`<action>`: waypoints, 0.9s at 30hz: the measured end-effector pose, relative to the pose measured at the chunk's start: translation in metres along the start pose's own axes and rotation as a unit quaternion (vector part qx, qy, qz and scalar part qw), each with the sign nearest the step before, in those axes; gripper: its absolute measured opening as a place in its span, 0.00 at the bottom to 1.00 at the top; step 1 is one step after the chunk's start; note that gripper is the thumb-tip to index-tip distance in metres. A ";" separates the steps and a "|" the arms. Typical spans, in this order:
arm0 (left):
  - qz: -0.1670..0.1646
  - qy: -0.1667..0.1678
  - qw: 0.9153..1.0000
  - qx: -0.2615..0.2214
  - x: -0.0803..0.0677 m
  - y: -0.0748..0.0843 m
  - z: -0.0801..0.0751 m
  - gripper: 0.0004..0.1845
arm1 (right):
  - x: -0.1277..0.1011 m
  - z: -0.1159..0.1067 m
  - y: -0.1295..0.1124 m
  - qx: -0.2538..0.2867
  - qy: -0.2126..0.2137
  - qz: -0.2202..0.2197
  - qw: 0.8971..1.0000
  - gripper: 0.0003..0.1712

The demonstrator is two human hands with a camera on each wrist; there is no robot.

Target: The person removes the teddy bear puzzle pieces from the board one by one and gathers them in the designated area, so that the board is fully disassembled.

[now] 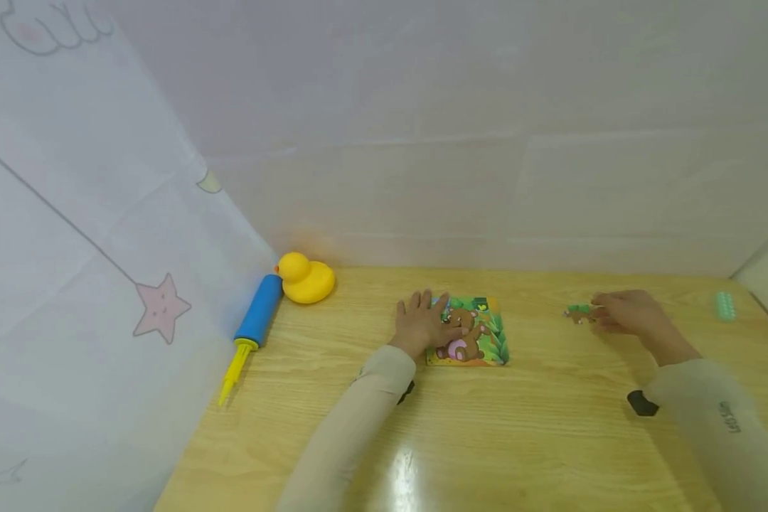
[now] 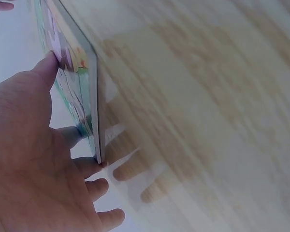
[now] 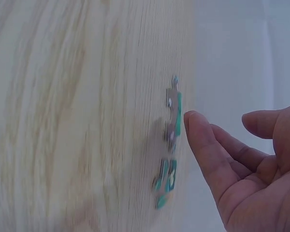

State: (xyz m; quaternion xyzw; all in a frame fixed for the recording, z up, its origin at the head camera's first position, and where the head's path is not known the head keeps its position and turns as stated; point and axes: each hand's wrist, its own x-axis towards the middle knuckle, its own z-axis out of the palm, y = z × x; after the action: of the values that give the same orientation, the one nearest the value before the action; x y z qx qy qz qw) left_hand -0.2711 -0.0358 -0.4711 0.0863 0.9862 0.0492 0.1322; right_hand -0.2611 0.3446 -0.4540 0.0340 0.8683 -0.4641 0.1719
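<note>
My left hand [image 1: 417, 331], fingers spread, rests over the left side of a jigsaw puzzle [image 1: 496, 340] with a brown bear on green and orange. In the left wrist view, the thumb and fingertips touch the face and edge of the puzzle [image 2: 82, 72]. To the right, my right hand [image 1: 636, 313] hovers beside a brown and green puzzle piece [image 1: 577, 313]. The right wrist view shows its thumb apart from the fingers with nothing between them, the index fingertip close to that piece. Another green piece [image 3: 165, 178] lies below it on the wood, hidden by the hand in the head view.
A yellow rubber duck [image 1: 307, 279] sits at the back left of the wooden table [image 1: 486, 441]. Beside it lies a blue and yellow hand pump [image 1: 259, 313]. A small mint-green bumpy object [image 1: 726, 306] is at the far right. Pale sheets [image 1: 384, 178] stand behind and at the left.
</note>
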 end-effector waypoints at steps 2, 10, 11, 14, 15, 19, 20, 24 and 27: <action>-0.004 0.000 1.000 0.000 -0.001 0.001 -0.001 0.48 | 0.002 0.006 -0.003 0.000 -0.005 -0.014 1.000 0.40; 0.001 0.001 1.000 -0.005 -0.001 0.002 0.001 0.48 | 0.012 0.034 -0.024 0.021 -0.018 -0.030 0.999 0.42; 0.000 0.002 1.000 -0.005 0.000 0.002 0.002 0.48 | 0.013 0.038 -0.027 0.026 -0.020 -0.029 0.999 0.42; -0.001 0.008 1.000 0.001 0.003 0.001 0.004 0.48 | 0.016 0.051 -0.039 0.031 -0.026 -0.030 0.999 0.42; -0.001 0.010 1.000 0.004 0.003 0.001 0.004 0.48 | 0.017 0.056 -0.043 0.032 -0.027 -0.032 0.999 0.41; 0.006 0.020 1.000 0.020 0.004 0.000 0.005 0.49 | 0.022 0.074 -0.059 0.037 -0.029 -0.040 0.998 0.37; 0.008 0.022 0.999 0.023 0.004 0.000 0.005 0.48 | 0.024 0.079 -0.063 0.040 -0.030 -0.042 0.998 0.37; 0.014 0.028 0.999 0.015 0.005 -0.003 0.005 0.46 | 0.030 0.095 -0.075 0.057 -0.036 -0.044 0.997 0.34; 0.019 0.032 0.999 0.007 0.007 -0.008 0.004 0.45 | 0.033 0.106 -0.081 0.064 -0.047 -0.042 0.996 0.33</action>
State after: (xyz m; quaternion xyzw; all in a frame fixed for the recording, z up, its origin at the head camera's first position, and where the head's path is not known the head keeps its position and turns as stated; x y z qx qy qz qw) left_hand -0.2780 -0.0422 -0.4777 0.1039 0.9885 0.0471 0.0990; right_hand -0.2820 0.2087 -0.4547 -0.0134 0.8285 -0.5264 0.1905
